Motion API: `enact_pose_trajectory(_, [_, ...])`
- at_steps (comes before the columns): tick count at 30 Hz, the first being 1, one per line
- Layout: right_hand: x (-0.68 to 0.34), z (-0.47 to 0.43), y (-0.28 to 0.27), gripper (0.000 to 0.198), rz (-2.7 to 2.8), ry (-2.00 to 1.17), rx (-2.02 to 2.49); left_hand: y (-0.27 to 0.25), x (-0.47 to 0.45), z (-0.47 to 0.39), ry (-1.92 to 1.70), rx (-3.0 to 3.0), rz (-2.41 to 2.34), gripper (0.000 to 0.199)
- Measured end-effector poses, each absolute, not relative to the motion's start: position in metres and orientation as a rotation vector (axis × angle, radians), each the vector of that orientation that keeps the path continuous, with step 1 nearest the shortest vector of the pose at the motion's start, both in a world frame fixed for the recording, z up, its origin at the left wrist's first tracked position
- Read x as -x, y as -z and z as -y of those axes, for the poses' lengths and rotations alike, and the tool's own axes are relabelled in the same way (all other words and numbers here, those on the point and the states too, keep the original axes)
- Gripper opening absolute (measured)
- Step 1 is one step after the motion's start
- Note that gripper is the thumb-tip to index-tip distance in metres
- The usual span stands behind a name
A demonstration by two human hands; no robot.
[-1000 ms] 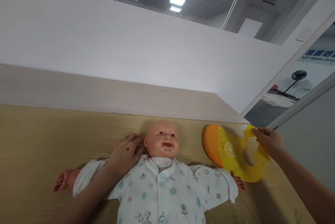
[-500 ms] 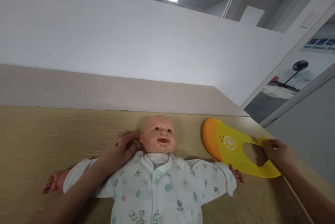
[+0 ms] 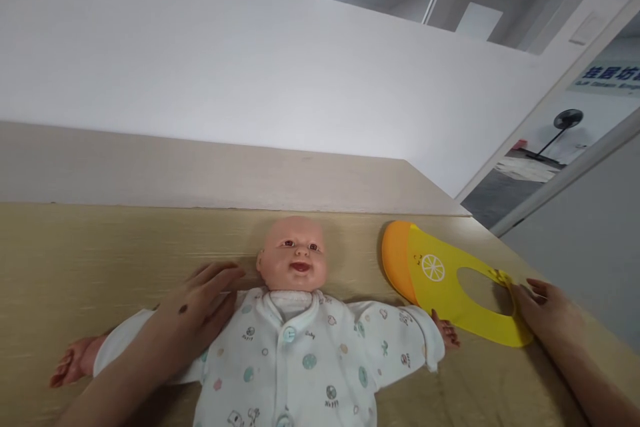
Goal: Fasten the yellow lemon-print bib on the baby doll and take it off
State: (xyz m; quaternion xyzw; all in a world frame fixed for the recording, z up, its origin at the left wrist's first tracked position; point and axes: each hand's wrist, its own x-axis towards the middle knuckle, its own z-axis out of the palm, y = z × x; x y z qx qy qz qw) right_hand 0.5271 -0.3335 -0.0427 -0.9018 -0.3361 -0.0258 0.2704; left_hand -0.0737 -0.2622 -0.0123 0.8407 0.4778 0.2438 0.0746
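A baby doll [image 3: 293, 254] in a white printed top [image 3: 310, 360] lies face up on a wooden table, its arms spread wide. My left hand [image 3: 200, 300] is over the doll's sleeve and shoulder on the left, fingers stretched out beside its head and holding nothing. To the right of the doll lies a yellow bib [image 3: 445, 280] with an orange pocket and a citrus-slice print. The doll's hand touches the bib's lower edge. My right hand [image 3: 547, 314] rests at the bib's neck end, fingers loosely apart and touching or very near its edge.
Behind the table [image 3: 100, 234] runs a pale ledge [image 3: 200, 170] below a white wall [image 3: 225, 67] with glass above. Past the table's right edge stands a grey panel [image 3: 590, 214], and a black fan [image 3: 568, 118] shows through a doorway.
My left hand has drawn back from the doll's head toward the left. The right hand's fingers have come off the bib's neck strap and shifted right. The bib's neck opening looks rounder.
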Motion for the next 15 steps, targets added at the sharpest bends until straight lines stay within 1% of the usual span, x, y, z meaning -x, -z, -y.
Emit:
enact_pose_trajectory(4, [-0.516, 0.346, 0.049, 0.045, 1.072, 0.171, 2.372, 0.019, 0.095, 0.303, -0.863, -2.657, -1.449, 0.026])
enact_pose_trajectory(6, [-0.505, 0.356, 0.052, 0.044, 1.172, 0.19, 2.319, 0.031, 0.108, 0.321, -0.915, -2.744, -1.484, 0.028])
enact_pose_trajectory(8, [-0.493, 0.367, 0.055, 0.044, 1.256, 0.216, 2.295, 0.044, 0.12, 0.334, -0.892, -2.829, -1.5, 0.035])
enact_pose_trajectory(11, [-0.473, 0.381, 0.059, 0.048, 1.373, 0.28, 2.255, 0.055, 0.133, 0.342, -0.798, -2.915, -1.51, 0.047])
enact_pose_trajectory(15, [-0.433, 0.393, 0.059, 0.057, 1.506, 0.376, 2.0, 0.06, 0.134, 0.347, -0.731, -2.985, -1.523, 0.06])
